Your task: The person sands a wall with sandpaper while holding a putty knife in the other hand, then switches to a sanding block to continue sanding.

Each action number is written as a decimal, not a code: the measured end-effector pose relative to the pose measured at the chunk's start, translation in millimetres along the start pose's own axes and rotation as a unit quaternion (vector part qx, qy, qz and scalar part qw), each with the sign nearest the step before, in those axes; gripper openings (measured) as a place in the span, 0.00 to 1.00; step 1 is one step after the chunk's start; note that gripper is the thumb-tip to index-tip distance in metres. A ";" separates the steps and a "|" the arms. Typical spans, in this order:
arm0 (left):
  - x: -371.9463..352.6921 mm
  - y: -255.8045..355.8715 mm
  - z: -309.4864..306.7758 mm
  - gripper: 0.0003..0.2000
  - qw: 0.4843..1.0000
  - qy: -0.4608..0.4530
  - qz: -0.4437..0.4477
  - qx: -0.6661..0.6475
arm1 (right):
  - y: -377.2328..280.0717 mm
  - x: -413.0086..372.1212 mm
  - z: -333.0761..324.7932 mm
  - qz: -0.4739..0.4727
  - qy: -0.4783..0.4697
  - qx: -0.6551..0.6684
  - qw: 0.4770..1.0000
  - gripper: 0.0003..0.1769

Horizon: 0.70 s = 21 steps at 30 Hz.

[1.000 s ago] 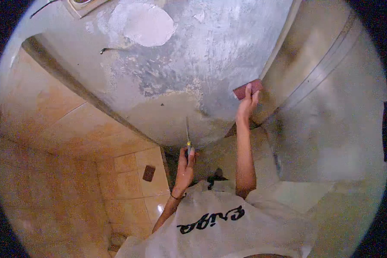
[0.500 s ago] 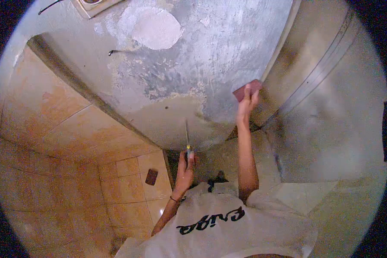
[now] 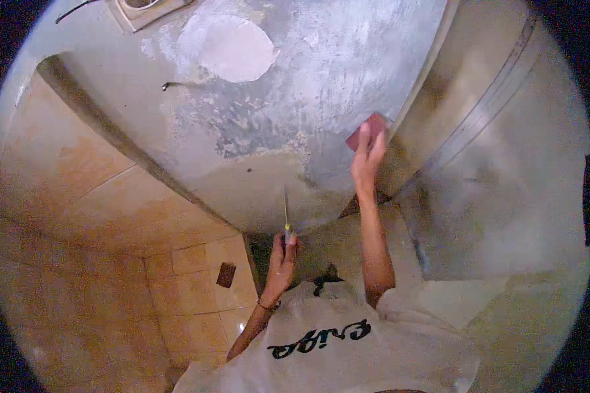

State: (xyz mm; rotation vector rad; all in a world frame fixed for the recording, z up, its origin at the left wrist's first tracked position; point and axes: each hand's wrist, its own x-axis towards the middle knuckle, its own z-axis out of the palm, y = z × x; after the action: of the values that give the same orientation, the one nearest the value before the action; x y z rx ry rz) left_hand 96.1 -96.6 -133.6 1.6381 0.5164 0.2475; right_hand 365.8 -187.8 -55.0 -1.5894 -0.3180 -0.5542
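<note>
My right hand point(image 3: 368, 157) is closed on a folded piece of reddish-brown sandpaper point(image 3: 366, 133), its fingers lying over it against the grey wall point(image 3: 347, 85), close to the wall's right edge. Lower down, my left hand point(image 3: 282, 259) wraps round the handle of a slim metal tool point(image 3: 286, 213) with a yellow collar; its thin shaft or edge-on blade points up toward the wall. Kind of tool: cannot tell. Above the hands, the wall shows a round whitish patch point(image 3: 236, 47) and rough, mottled plaster point(image 3: 249, 124).
A second brown piece point(image 3: 225, 275), like sandpaper, lies on the orange tiles point(image 3: 190, 288) at lower left. A wire end point(image 3: 166, 86) sticks out of the wall. At the top is a pale square fitting point(image 3: 144, 10). A grey surface point(image 3: 491, 203) curves along the right.
My right hand has moved a little left and upward with the sandpaper, which is now tilted more. My left hand keeps its hold on the tool. The view has shifted slightly.
</note>
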 end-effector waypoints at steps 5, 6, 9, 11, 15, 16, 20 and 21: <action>2.9 -19.1 6.6 0.24 0.988 0.045 0.101 0.112 | -15.5 -0.2 0.7 -0.048 -0.011 -0.065 0.997 0.27; 4.6 -11.3 7.9 0.24 0.987 0.044 0.104 0.112 | -19.7 -2.1 0.9 -0.115 -0.066 -0.109 0.985 0.27; -2.0 33.7 10.0 0.22 0.999 0.024 0.035 0.029 | -9.7 14.5 0.2 -0.056 0.018 -0.043 0.997 0.24; -3.2 56.7 10.7 0.20 1.000 0.019 0.012 -0.015 | -13.9 19.0 -3.1 0.030 0.073 -0.024 0.997 0.21; 1.5 44.6 15.2 0.18 0.998 0.005 -0.015 -0.064 | -24.8 4.1 3.8 -0.216 -0.047 -0.096 0.970 0.18; 2.5 44.8 17.5 0.18 0.997 0.007 -0.005 -0.075 | -28.1 6.0 0.0 -0.214 -0.047 -0.098 0.971 0.18; 5.2 61.6 23.6 0.18 0.993 0.012 0.005 -0.113 | -24.1 8.4 5.4 0.021 -0.012 0.011 1.000 0.14; 4.4 62.9 23.7 0.18 0.994 0.011 0.004 -0.111 | -21.0 3.0 11.1 -0.062 -0.036 -0.006 0.997 0.16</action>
State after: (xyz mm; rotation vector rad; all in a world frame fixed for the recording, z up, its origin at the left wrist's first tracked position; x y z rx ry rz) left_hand 122.4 -119.2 -75.9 1.4222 0.4806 0.3178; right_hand 359.2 -175.1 -35.8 -1.6114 -0.4708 -0.5944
